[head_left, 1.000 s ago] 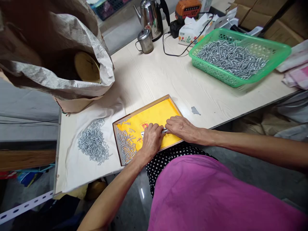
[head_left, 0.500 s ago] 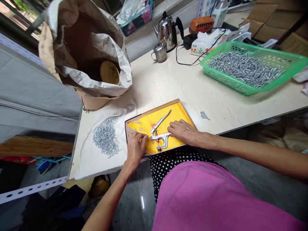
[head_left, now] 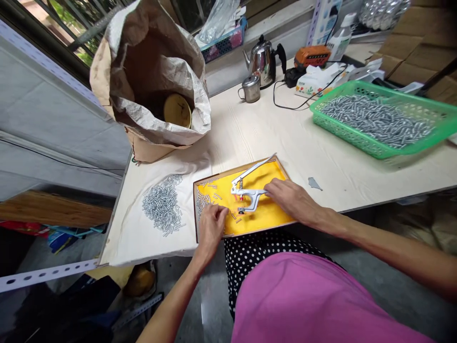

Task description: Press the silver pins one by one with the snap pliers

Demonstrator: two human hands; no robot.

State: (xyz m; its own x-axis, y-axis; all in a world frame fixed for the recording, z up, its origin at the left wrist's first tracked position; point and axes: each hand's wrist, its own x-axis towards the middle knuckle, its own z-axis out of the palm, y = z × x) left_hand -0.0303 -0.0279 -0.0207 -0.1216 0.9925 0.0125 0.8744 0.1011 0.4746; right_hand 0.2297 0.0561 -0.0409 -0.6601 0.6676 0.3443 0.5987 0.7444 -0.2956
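Observation:
My right hand (head_left: 291, 197) is closed round the end of the lower handle of white snap-fastener pliers (head_left: 253, 196). The pliers hang over a shallow tray (head_left: 233, 170) with a yellow bottom and cast a shadow on it. Their upper handle stands spread, rising toward the tray's far edge. Thumb and forefinger of my left hand (head_left: 213, 224) are pinched together above the tray's left part, close to the pliers' jaw; anything between them is too small to make out. Small silver metal pins (head_left: 203, 202) lie at the tray's left end, with a few loose near the jaw.
A pile of similar pins (head_left: 162, 205) lies on white cloth (head_left: 132, 238) at left. Behind stands an open paper sack (head_left: 153, 147) with a round yellowish thing inside. A green basket (head_left: 378, 150) of metal pieces stands right; a kettle (head_left: 262, 62) and metal cup (head_left: 251, 89) stand behind.
My right hand has lifted the pliers off the yellow bottom and turned them slightly. My left hand stays pinched and has shifted a little away from the jaw. The camera view has shifted too.

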